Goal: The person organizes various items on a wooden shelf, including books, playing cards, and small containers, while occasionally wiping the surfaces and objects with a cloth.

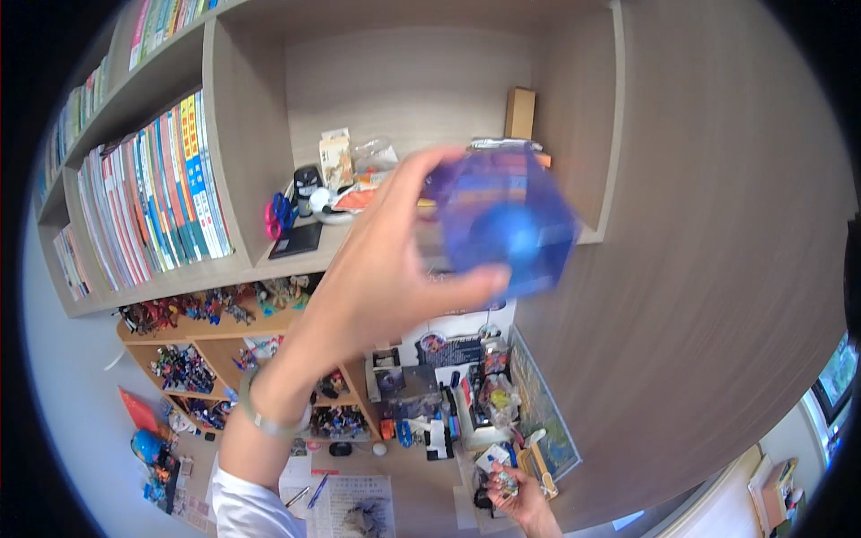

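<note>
My left hand (387, 262) is raised in front of the open shelf compartment and grips a translucent blue-purple container (508, 222), blurred, between thumb and fingers. Books and a brown cardboard box (520, 113) stand behind it on the shelf. A pale bangle (272, 425) circles the left wrist. Lower down, over the right part of the desk, my right hand (525, 504) holds a small multicoloured object (506, 483) in its fingertips; its kind is unclear. Beside that hand lies a wooden frame-like holder (535, 467).
Shelf partitions (242, 134) and rows of books (155, 195) rise at the left. Blue scissors (284, 210) and a black flat case (296, 241) lie on the shelf. Below are figurines (185, 368) on a wooden rack, printed paper (350, 497) and pens (318, 491). A large wooden panel (693, 202) stands right.
</note>
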Demonstrator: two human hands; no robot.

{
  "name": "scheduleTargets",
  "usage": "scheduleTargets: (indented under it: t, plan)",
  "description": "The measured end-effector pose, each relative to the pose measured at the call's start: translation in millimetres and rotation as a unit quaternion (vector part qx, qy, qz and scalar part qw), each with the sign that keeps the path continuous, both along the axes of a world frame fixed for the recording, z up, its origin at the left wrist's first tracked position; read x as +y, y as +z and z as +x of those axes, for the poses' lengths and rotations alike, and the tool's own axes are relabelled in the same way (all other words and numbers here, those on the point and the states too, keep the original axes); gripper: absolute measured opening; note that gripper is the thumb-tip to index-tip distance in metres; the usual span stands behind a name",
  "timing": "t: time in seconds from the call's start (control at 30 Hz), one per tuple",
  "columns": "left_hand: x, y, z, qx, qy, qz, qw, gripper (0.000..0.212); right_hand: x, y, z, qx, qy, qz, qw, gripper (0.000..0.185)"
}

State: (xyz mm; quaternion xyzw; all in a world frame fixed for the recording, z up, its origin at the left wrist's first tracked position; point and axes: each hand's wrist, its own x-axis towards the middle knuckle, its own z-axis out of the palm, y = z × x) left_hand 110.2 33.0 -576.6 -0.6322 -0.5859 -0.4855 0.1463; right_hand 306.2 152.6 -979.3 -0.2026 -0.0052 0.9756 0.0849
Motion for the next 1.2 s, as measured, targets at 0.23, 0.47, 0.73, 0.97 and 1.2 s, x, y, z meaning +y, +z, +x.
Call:
scheduleTargets:
  t: [0.23,0.47,0.73,0.97,1.2]
  plan:
    - [153,39,-59,0.059,0.130,-0.011,0.990,0.091,-3,-11,-1,-0.037,-0.045,0.010,0.998,0.006]
    - [204,26,-66,0.014,0.101,-0.099,0.990,0.099,15,-6,2,-0.111,-0.070,0.056,0.990,0.016]
    - [193,11,-72,0.080,0.135,0.050,0.986,0.094,20,104,-23,0.087,-0.131,0.064,0.985,0.047]
    - [83,-77,17,0.212,-0.246,-0.255,0.911,0.035,12,175,-29,0.111,-0.143,0.082,0.980,0.047]
    - [23,-154,31,0.144,-0.146,-0.288,0.935,0.035,-6,177,-26,0.134,-0.059,0.129,0.981,0.044]
